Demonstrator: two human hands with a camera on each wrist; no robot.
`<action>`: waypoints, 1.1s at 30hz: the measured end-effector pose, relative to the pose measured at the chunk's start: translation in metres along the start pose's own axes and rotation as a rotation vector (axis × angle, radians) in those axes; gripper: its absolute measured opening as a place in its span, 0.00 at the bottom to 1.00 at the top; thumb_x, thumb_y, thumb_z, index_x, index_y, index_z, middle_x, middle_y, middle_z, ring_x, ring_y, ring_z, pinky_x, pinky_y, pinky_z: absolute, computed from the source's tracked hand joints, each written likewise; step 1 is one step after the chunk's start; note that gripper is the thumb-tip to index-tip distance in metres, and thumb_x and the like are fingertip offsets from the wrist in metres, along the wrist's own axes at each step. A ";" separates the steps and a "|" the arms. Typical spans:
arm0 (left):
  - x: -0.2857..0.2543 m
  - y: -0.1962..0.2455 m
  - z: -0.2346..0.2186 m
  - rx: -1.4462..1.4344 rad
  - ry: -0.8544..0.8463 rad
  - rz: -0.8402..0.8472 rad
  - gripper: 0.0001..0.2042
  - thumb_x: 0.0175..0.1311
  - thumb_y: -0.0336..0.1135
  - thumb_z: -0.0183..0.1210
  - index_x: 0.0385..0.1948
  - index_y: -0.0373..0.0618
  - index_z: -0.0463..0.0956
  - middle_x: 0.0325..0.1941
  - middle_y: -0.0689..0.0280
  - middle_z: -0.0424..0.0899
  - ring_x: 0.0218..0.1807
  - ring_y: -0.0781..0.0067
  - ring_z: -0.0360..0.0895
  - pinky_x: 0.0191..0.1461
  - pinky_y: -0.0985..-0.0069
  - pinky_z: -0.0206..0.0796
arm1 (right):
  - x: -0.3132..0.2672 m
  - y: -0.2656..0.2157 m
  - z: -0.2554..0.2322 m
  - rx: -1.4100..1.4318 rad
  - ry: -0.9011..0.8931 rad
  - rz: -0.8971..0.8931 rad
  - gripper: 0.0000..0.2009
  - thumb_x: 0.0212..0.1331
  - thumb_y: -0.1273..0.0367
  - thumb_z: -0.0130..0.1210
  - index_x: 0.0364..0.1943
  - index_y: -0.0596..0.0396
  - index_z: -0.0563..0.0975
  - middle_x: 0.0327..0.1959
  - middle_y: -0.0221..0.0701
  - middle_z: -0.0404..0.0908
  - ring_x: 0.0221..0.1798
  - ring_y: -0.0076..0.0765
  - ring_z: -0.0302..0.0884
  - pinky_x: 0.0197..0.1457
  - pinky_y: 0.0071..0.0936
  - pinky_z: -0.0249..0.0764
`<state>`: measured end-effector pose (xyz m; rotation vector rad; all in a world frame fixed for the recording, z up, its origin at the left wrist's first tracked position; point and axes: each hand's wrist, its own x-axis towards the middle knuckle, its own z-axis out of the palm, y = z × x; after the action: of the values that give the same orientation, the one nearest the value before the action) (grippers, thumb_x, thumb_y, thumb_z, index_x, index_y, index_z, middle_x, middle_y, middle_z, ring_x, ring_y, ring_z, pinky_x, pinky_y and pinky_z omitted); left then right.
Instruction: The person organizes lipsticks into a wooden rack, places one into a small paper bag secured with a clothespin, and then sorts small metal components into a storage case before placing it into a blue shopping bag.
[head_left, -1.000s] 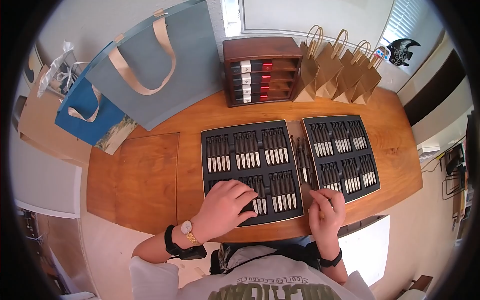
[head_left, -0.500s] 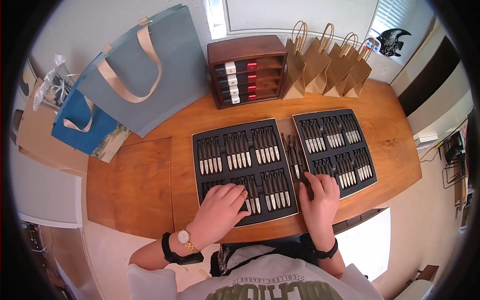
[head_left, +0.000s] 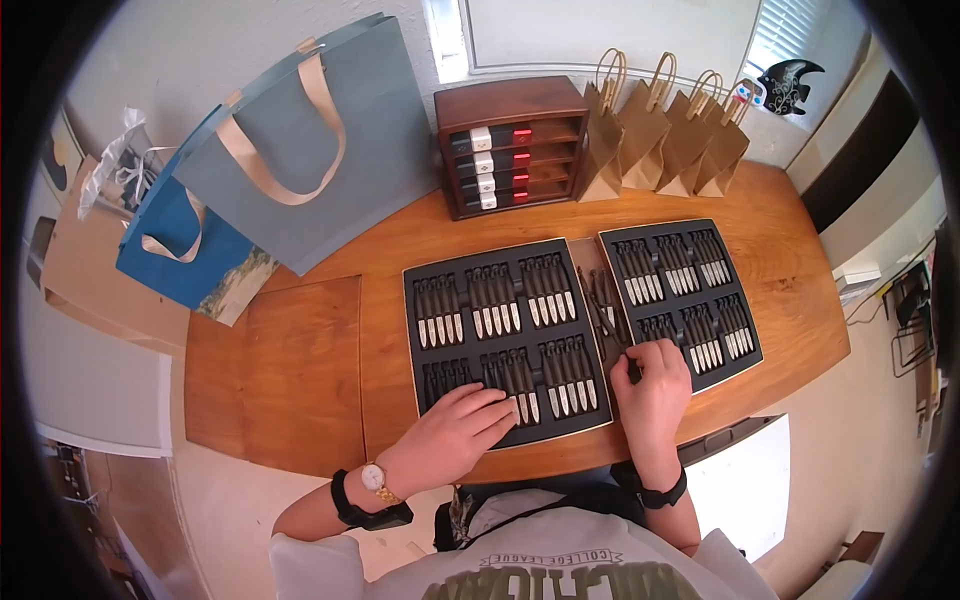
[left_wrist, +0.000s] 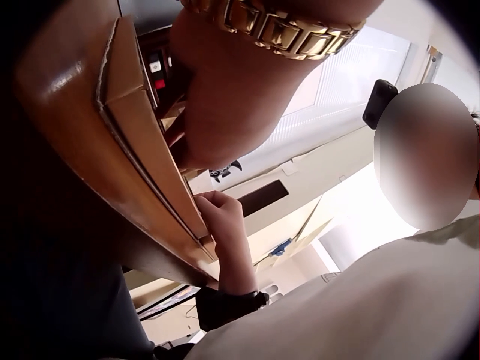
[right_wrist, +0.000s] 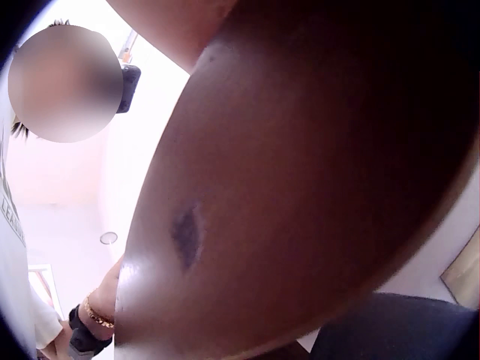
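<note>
Two black trays lie side by side, a left tray (head_left: 472,345) and a right tray (head_left: 677,305), each filled with rows of slim, dark, pen-like pieces with silver ends. My left hand (head_left: 455,430) rests over the left tray's lower left part, fingers extended over the pieces and hiding some. In the gap between the trays lie loose pieces (head_left: 607,318) of the same sort. At the near end of that gap is my right hand (head_left: 655,395), its fingers bent and close to the loose pieces. I cannot tell whether it holds one.
Behind the trays stands a small wooden shelf (head_left: 510,95) with black, white and red boxes. Several brown paper bags (head_left: 650,140) with handles are to its right. A large grey-blue bag (head_left: 380,130) and a smaller blue bag (head_left: 170,240) stand at the left.
My right hand has moved forward to the loose pieces between the trays, its fingers reaching in and then bending. My left hand has stayed over the left tray, with its fingers straightening slightly.
</note>
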<state>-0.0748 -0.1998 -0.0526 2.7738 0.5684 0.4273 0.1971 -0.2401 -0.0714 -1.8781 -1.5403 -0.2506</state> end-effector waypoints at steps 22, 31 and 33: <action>0.011 0.013 0.012 -0.007 0.048 0.018 0.18 0.54 0.22 0.58 0.49 0.29 0.79 0.59 0.53 0.79 0.64 0.57 0.74 0.66 0.65 0.71 | -0.017 -0.011 -0.032 0.342 0.058 -0.156 0.11 0.47 0.82 0.65 0.34 0.58 0.77 0.32 0.36 0.83 0.32 0.43 0.80 0.35 0.32 0.75; 0.020 0.015 -0.008 -0.196 0.073 -0.130 0.18 0.59 0.24 0.59 0.52 0.30 0.77 0.59 0.53 0.78 0.64 0.55 0.73 0.66 0.67 0.69 | -0.021 -0.032 -0.025 0.415 0.012 -0.337 0.13 0.43 0.81 0.65 0.34 0.55 0.77 0.33 0.31 0.82 0.32 0.39 0.80 0.33 0.32 0.75; 0.024 0.010 -0.007 0.016 0.141 -0.112 0.16 0.60 0.26 0.61 0.50 0.30 0.78 0.58 0.54 0.78 0.64 0.55 0.72 0.66 0.67 0.69 | -0.023 -0.035 -0.023 0.419 -0.003 -0.344 0.13 0.44 0.81 0.65 0.34 0.56 0.77 0.33 0.31 0.82 0.31 0.38 0.80 0.33 0.31 0.75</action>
<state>-0.0531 -0.1974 -0.0372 2.7248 0.7587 0.5985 0.1648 -0.2705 -0.0538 -1.2899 -1.7560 -0.0683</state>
